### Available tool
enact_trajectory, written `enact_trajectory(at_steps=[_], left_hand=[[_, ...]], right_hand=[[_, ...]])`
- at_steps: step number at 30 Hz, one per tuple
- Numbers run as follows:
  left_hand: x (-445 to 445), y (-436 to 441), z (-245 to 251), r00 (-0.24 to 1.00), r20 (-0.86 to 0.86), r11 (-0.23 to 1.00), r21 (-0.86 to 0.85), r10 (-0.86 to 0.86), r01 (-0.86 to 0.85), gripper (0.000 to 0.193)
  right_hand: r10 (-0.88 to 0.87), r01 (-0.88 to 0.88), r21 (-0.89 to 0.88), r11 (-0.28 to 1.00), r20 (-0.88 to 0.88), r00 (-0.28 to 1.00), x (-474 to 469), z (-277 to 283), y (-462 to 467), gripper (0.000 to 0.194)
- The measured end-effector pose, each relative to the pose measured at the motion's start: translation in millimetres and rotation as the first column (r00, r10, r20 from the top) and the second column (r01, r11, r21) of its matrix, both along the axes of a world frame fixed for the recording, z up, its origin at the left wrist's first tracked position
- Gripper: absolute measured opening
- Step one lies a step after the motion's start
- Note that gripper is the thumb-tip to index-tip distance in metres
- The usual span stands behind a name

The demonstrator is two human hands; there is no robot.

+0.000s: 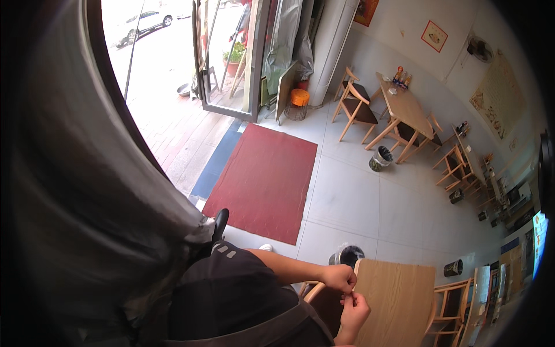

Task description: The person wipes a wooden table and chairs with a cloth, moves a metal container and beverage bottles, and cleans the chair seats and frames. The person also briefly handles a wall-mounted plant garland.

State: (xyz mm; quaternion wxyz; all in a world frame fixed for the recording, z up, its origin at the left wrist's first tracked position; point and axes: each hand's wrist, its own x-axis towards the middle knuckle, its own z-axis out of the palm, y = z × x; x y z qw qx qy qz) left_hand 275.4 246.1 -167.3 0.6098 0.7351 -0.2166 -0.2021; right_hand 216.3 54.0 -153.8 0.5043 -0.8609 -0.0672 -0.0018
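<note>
My left hand (pixel 340 277) is closed, its fingertips pinched together at the left edge of a light wooden table (pixel 399 299). Just below it my right hand (pixel 354 310) comes up from the bottom, thumb and fingers pinched as well. The fingertips of both hands nearly meet. Whether a small thing is between them cannot be made out. A wooden chair with a dark seat (pixel 323 303) is partly hidden behind the hands and my dark clothing. A lined trash bin (pixel 349 256) stands by the table's corner.
A red mat (pixel 271 182) lies inside the open glass door (pixel 230 60). A grey curtain (pixel 99 173) fills the left side. Wooden tables (pixel 405 108) and chairs (pixel 357 108) line the far wall, with a bin (pixel 380 158) nearby. An orange stool (pixel 299 97) stands beside the door.
</note>
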Motion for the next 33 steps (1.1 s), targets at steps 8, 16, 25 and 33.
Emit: enact_trajectory(at_steps=[8, 16, 25, 33], left_hand=[[96, 137, -2, 0.979, 0.193, 0.979, 0.180, 0.058, -0.093, 0.018], [119, 226, -6, 0.974, 0.027, 0.971, 0.084, 0.224, -0.226, 0.025], [107, 293, -7, 0.886, -0.411, 0.820, -0.417, 0.213, -0.391, 0.026], [117, 311, -19, 0.819, -0.454, 0.766, -0.364, 0.351, -0.530, 0.026]], right_hand=[[0.135, -0.130, -0.204, 0.970, 0.009, 0.991, 122, -1, 130, 0.013], [0.274, -0.217, -0.320, 0.922, 0.147, 0.950, 185, -9, 223, 0.012], [0.406, -0.256, 0.510, 0.821, -0.206, 0.890, 227, -14, 278, 0.017], [0.320, -0.030, 0.649, 0.761, -0.334, 0.887, 275, -38, 275, 0.010]])
